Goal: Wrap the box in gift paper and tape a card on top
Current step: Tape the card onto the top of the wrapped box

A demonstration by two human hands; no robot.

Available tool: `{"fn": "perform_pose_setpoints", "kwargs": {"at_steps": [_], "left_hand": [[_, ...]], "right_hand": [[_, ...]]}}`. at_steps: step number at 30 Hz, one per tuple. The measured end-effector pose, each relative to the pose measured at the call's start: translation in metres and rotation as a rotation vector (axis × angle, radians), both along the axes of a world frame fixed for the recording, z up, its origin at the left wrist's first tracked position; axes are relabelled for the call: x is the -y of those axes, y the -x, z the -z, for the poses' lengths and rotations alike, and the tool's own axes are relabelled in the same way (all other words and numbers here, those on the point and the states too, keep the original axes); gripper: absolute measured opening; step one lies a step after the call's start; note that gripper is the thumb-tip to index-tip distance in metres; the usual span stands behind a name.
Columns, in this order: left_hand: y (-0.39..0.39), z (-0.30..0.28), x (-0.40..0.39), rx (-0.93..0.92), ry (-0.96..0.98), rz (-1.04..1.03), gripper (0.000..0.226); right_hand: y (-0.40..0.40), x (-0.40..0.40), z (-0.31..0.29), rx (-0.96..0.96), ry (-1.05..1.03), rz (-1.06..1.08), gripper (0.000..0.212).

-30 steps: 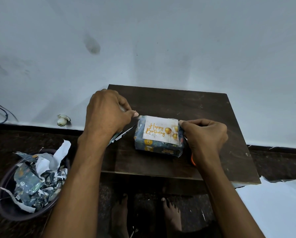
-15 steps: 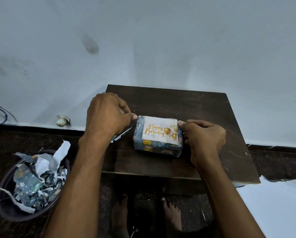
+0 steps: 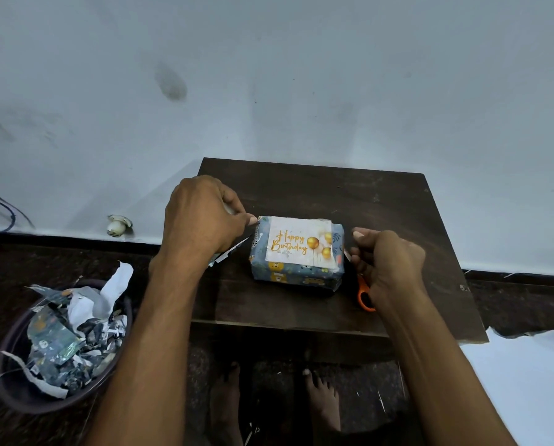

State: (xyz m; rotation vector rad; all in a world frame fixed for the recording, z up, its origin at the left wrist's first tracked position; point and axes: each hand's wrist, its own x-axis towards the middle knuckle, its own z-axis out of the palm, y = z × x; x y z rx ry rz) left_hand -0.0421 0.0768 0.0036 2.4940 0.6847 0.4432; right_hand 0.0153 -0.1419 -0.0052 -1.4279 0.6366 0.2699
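Observation:
The box (image 3: 296, 275), wrapped in blue patterned gift paper, sits in the middle of the small dark table (image 3: 381, 201). A white "Happy Birthday" card (image 3: 298, 241) with gold balloons lies flat on its top. My left hand (image 3: 205, 217) is closed just left of the box. Its thumb tip touches the top left corner, and a pale shiny thing, a tape roll by the look, shows between its fingers. My right hand (image 3: 388, 262) is curled at the box's right end, a small gap away. A pale sliver shows by its fingertips.
Orange-handled scissors (image 3: 364, 297) lie on the table under my right hand. A paper scrap (image 3: 229, 254) lies beneath my left hand. A dark bin (image 3: 8, 378) full of paper offcuts stands on the floor at left. White sheets (image 3: 526, 381) lie at right. My bare feet are below the table's front edge.
My right hand has drawn back to the right, off the card's right edge, uncovering the box's right end. My left hand has stayed at the top left corner.

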Motion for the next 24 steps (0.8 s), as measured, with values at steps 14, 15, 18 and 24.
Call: {"fn": "perform_pose_setpoints", "kwargs": {"at_steps": [14, 15, 18, 24], "left_hand": [[0.001, 0.001, -0.002, 0.031, 0.063, -0.007, 0.018], [0.001, 0.001, -0.002, 0.031, 0.065, -0.008, 0.018], [0.001, 0.002, -0.003, 0.031, 0.066, -0.003, 0.018], [0.002, 0.004, -0.006, 0.042, 0.078, 0.006, 0.016]], "right_hand": [[0.020, 0.038, 0.005, 0.302, 1.123, -0.697, 0.006], [0.020, 0.037, 0.004, 0.301, 1.123, -0.713, 0.007], [0.022, 0.037, -0.001, 0.294, 1.160, -0.751, 0.017], [0.025, 0.034, -0.003, 0.223, 1.286, -0.891, 0.031]]}}
